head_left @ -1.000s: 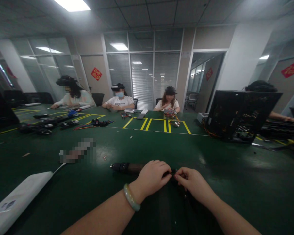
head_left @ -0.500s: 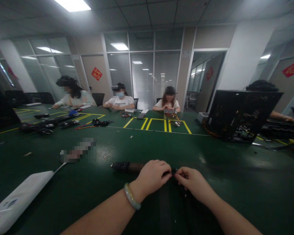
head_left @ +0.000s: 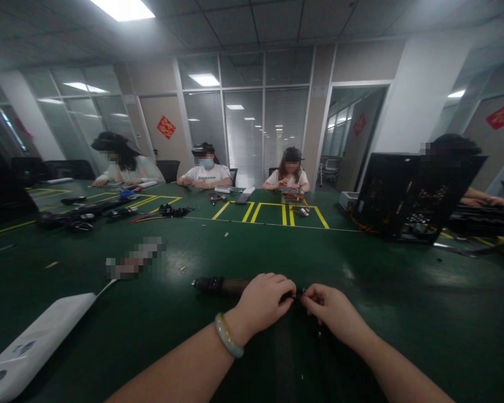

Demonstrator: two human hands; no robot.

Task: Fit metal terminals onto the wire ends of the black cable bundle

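Observation:
A dark cylindrical tool (head_left: 231,287) with a brownish middle and a small metal tip lies across the green table, its tip to the left. My left hand (head_left: 264,299), a bangle on its wrist, is curled over the tool's right part with thumb and fingers closed. Close beside it, the fingertips of my right hand (head_left: 325,308) are pinched together at the tool's right end. Something small and dark shows between the two hands, too small to name. A thin dark cord seems to hang below my right hand.
A white power bank (head_left: 42,341) with a cable lies at the left, near a blurred-out object (head_left: 136,260). Bundles of black cables (head_left: 168,211) lie farther back. A black computer case (head_left: 407,196) stands at the right. Several people sit around the table (head_left: 243,252).
Both hands keep nearly the same position and grip at the tool. The view has shifted very slightly. Across the table, one person's hand has lifted a little.

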